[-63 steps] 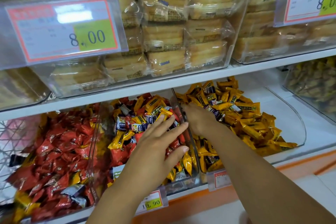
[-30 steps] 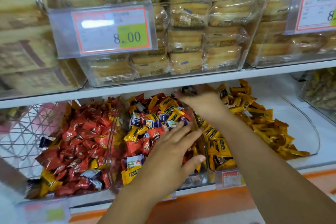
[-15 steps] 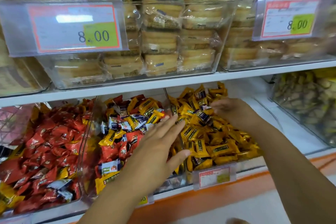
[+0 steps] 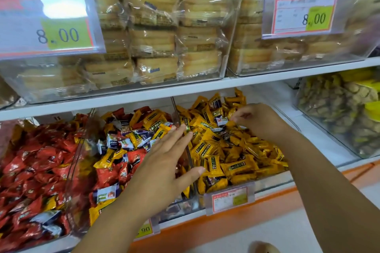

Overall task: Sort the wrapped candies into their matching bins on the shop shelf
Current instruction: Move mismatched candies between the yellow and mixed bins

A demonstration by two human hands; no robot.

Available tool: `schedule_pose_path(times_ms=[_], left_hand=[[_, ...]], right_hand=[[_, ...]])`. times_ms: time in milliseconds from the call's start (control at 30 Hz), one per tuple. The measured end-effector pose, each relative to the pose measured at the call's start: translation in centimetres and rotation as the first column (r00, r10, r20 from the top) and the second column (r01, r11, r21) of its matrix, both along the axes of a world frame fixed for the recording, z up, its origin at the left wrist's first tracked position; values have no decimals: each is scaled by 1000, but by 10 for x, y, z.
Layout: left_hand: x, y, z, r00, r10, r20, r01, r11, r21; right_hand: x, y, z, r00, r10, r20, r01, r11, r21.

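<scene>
Three clear bins sit on the lower shelf. The left bin (image 4: 67,172) holds mostly red candies (image 4: 35,170). The middle bin (image 4: 186,148) holds a mix of red, yellow and white-purple candies (image 4: 127,144). The right bin (image 4: 273,183) holds yellow candies (image 4: 236,156) with a few white-purple strays (image 4: 221,121). My left hand (image 4: 164,168) hovers flat with straight fingers over the middle bin's right side, its fingertips at the divider. My right hand (image 4: 255,119) is at the back of the yellow pile, fingertips curled and pinching a yellow wrapper (image 4: 231,123) beside a stray.
The upper shelf (image 4: 205,86) carries clear bins of wrapped biscuits (image 4: 156,47) behind two 8.00 price tags (image 4: 302,10). A bin of yellow-green packets (image 4: 337,109) stands at the far right. Small price tags (image 4: 229,199) hang on the lower shelf's orange-trimmed front.
My right hand has moved from the back of the middle bin rightward into the yellow bin and lowered onto the pile. My left hand has stayed spread over the middle bin.
</scene>
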State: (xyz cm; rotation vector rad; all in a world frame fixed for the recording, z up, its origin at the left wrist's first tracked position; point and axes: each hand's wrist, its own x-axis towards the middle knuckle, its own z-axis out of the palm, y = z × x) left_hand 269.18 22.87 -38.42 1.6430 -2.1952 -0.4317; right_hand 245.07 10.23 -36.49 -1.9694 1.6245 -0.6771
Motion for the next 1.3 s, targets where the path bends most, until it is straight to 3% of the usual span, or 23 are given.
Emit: schedule_pose_path(times_ms=[100, 233, 367, 533, 733, 900, 1167, 1300], left_hand=[[0, -2, 0, 1000, 2, 1, -2, 1000, -12], [-2, -2, 0, 1000, 2, 7, -2, 1000, -18], [-1, -1, -1, 1000, 1, 1, -1, 1000, -19], [0, -2, -1, 1000, -3, -1, 3, 1000, -21], [-2, -1, 0, 1000, 1, 6, 0, 1000, -11], [-1, -1, -1, 1000, 0, 12, 0, 1000, -14], [-1, 0, 1, 1000, 2, 27, -2, 1000, -23], [2, 4, 0, 999, -2, 44, 3, 1000, -26]], right_hand=[[5, 11, 6, 996, 27, -86, -23, 999, 46], [21, 16, -5, 958, 23, -286, -34, 999, -37], [22, 12, -11, 984, -7, -179, 5, 1000, -10], [27, 13, -15, 959, 203, -200, -171, 971, 165], [42, 0, -30, 860, 210, -465, -193, 978, 83], [44, -3, -35, 931, 102, -350, -101, 995, 21], [29, 6, -29, 985, 68, -158, -68, 998, 10], [35, 1, -35, 862, 169, -478, -130, 985, 113]])
